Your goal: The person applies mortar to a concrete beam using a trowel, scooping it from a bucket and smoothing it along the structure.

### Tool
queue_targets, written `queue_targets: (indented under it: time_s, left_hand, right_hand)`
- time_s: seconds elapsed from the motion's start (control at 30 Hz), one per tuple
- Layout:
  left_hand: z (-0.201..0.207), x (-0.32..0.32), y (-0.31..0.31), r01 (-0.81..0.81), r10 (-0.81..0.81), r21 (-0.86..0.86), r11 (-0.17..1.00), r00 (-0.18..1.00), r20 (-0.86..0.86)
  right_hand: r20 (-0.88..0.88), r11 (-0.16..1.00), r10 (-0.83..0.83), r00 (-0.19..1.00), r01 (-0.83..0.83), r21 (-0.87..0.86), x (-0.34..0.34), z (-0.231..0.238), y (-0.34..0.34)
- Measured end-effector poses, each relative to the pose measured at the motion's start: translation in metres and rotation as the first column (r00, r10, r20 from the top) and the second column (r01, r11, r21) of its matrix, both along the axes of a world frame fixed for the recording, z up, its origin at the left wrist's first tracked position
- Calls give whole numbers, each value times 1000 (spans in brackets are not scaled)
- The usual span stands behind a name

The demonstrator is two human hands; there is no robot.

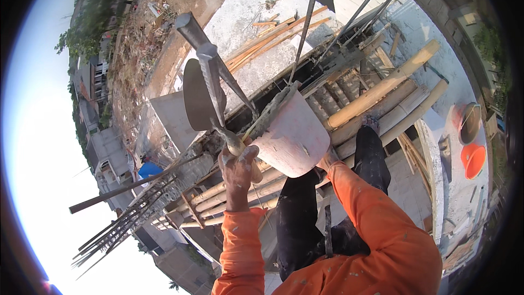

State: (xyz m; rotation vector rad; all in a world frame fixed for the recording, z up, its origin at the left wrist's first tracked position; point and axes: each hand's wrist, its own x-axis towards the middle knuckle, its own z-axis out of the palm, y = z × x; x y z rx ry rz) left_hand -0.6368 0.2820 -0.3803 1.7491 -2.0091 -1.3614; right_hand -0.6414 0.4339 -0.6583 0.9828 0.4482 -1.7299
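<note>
My left hand (238, 166) is closed round the wooden handle of a trowel (197, 97), whose broad grey blade points up and away. The same hand is beside the rim of a pale, mortar-smeared bucket (295, 137). The bucket is tilted, with its mouth toward the far left and its base toward me. At the base, my right hand (327, 159) holds the bucket from the right; its fingers are mostly hidden behind it. Grey wet mortar coats the rim. Just beyond lies a narrow, dark trough-like gap (267, 98) between boards.
Steel bars (203, 49) rise close beyond my left hand, and more bars (307, 22) stand farther off. Bamboo poles (382, 87) lie on the right and below the bucket. Farther right are an orange bucket (472, 160) and a dark bucket (469, 124). Bundled rebar (131, 207) juts out left.
</note>
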Motion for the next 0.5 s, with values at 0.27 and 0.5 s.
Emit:
queue_targets:
  time_s: [0.27,0.5]
  left_hand:
    - [9,36,-36,192,-183,215,957,981,-65]
    - [10,73,-67,403,-410,-150,903,912,-22]
  right_hand:
    - [-63,998,32,997,-36,-49,4,-14,-13]
    - [-59,995,48,997,-53,-90,20,-35,-11]
